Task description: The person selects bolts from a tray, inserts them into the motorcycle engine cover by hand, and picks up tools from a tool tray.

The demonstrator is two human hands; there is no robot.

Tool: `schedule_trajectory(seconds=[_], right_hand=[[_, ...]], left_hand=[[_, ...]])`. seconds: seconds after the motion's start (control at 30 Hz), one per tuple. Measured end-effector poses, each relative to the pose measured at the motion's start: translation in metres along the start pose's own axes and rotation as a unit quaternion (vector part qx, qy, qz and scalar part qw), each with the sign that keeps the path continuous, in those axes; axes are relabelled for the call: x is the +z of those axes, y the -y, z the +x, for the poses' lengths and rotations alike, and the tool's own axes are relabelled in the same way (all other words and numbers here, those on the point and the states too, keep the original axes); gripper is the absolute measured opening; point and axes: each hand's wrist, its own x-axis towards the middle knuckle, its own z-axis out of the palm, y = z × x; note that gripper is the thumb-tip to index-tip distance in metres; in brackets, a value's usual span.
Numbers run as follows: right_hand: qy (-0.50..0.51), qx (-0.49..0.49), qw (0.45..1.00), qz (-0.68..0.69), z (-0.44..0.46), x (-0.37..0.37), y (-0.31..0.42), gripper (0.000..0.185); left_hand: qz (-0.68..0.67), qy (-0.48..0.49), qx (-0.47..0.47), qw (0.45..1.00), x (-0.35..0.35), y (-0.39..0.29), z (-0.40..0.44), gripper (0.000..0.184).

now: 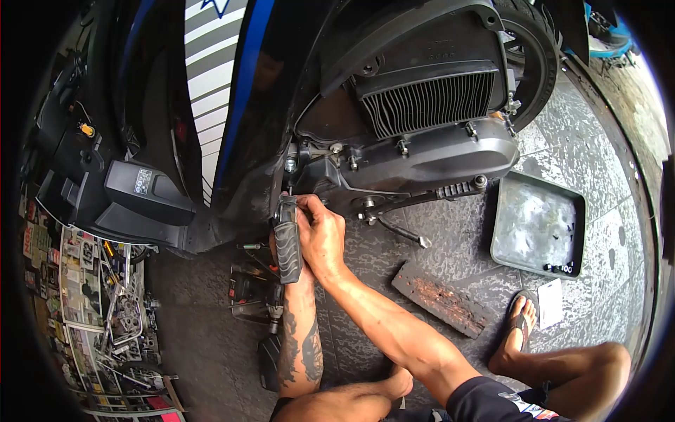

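Observation:
Both my hands are at the lower side of a black scooter, by a ribbed black footrest. My right hand has its fingers curled inward near the top of the footrest; what its fingertips hold, if anything, is hidden. Behind the footrest, my left hand is mostly covered, and its fingers cannot be made out. Just above the hands, a bolt shows on the scooter frame. The finned air filter is exposed above the engine cover.
A metal tray with small dark parts lies at the right. A worn block is on the floor before my foot, a white card beside it. A power drill lies left of my forearms. Shelves of parts stand far left.

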Motion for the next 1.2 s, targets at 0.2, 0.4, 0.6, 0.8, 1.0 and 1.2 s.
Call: schedule_trajectory(seconds=[0.2, 0.4, 0.6, 0.8, 1.0, 1.2], right_hand=[[0.03, 0.039, 0.999, -0.009, 0.001, -0.008, 0.014, 0.014], [-0.006, -0.076, 0.983, -0.167, 0.0, -0.003, 0.003, 0.014], [0.007, -0.117, 0.945, -0.305, 0.01, 0.001, 0.001, 0.019], [0.042, -0.138, 0.917, -0.373, 0.014, -0.005, 0.01, 0.025], [0.093, -0.17, 0.898, -0.394, 0.019, -0.009, 0.011, 0.025], [0.031, -0.124, 0.922, -0.366, 0.009, -0.001, 0.003, 0.023]], left_hand=[[-0.462, -0.107, 0.009, 0.88, -0.058, 0.112, 0.092, 0.024], [-0.579, -0.109, -0.033, 0.808, -0.069, 0.143, 0.076, 0.027], [-0.623, -0.129, -0.076, 0.768, -0.051, 0.133, 0.043, 0.031], [-0.665, -0.092, -0.053, 0.739, -0.059, 0.145, 0.016, 0.029], [-0.684, -0.098, -0.063, 0.72, -0.055, 0.155, 0.003, 0.03], [-0.67, -0.086, -0.07, 0.734, -0.047, 0.156, -0.005, 0.029]])
